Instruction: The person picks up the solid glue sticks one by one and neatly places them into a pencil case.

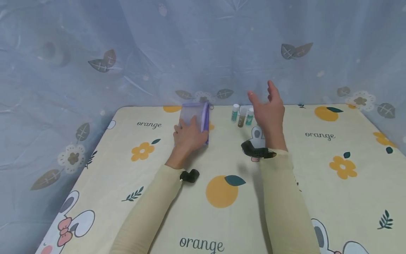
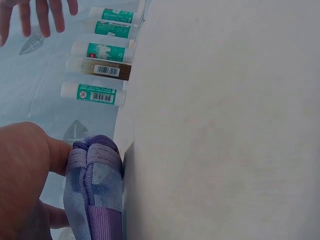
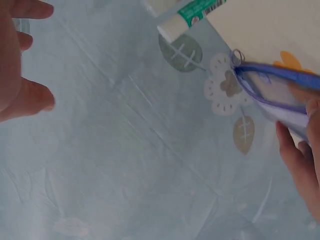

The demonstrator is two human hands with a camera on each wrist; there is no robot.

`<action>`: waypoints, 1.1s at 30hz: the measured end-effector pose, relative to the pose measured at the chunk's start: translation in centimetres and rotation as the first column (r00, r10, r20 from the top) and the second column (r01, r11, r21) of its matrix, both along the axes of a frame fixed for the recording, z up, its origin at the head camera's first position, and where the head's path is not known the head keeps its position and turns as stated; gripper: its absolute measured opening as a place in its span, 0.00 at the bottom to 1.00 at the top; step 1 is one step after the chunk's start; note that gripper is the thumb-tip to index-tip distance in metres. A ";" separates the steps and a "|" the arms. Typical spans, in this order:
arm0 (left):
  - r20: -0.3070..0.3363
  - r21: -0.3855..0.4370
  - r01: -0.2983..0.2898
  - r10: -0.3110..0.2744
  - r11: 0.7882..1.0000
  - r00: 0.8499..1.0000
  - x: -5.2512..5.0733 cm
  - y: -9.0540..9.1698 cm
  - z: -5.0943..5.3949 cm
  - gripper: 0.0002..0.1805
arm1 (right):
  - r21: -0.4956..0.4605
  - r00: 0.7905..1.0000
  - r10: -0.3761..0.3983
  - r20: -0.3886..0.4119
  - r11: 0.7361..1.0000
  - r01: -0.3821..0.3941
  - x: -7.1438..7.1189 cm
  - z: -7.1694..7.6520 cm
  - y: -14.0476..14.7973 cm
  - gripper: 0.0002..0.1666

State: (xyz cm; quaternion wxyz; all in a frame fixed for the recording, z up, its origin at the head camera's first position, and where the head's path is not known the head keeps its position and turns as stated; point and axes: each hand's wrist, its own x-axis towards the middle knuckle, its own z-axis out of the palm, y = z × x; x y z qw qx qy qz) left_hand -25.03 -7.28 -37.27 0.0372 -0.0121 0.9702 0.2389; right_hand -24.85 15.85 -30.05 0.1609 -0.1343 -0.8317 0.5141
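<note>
My left hand (image 1: pixel 189 135) rests on a purple mesh zip pouch (image 1: pixel 190 112), fingers spread over its top and thumb near its right edge. The left wrist view shows that thumb touching the pouch (image 2: pixel 102 187), which lies on the table. My right hand (image 1: pixel 270 109) is raised in the air with fingers and thumb apart, holding nothing. Nearest to it, several glue sticks stand upright in a row, among them a green-labelled glue stick (image 1: pixel 234 113) and a brownish glue stick (image 1: pixel 241 118). The right hand hides part of the row in the head view.
A cream tablecloth (image 1: pixel 203 218) printed with oranges, flowers and rabbits covers the table. Behind its far edge hangs a bluish plastic sheet (image 1: pixel 196 46) with leaf prints. The pouch and the glue sticks stand close to that edge.
</note>
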 end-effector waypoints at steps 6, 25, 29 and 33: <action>-0.005 -0.009 -0.010 0.010 1.000 1.000 0.2 -0.3 0.2 0.44 | -0.072 0.993 -0.108 -0.055 0.992 0.103 -0.3 -0.9 0.7 0.45; -0.003 0.005 0.024 -0.024 1.000 1.000 0.1 0.0 0.3 0.44 | -0.190 0.954 -0.298 -0.017 0.938 0.290 -0.8 -3.7 4.3 0.37; 0.005 0.012 0.023 -0.023 1.000 1.000 0.0 0.0 0.3 0.44 | -0.199 0.954 -0.300 0.008 0.934 0.295 -1.2 -4.3 4.7 0.35; 0.009 0.009 0.024 -0.025 1.000 1.000 0.1 0.1 0.2 0.44 | -0.195 0.950 -0.306 0.062 0.930 0.313 -1.6 -4.9 5.0 0.35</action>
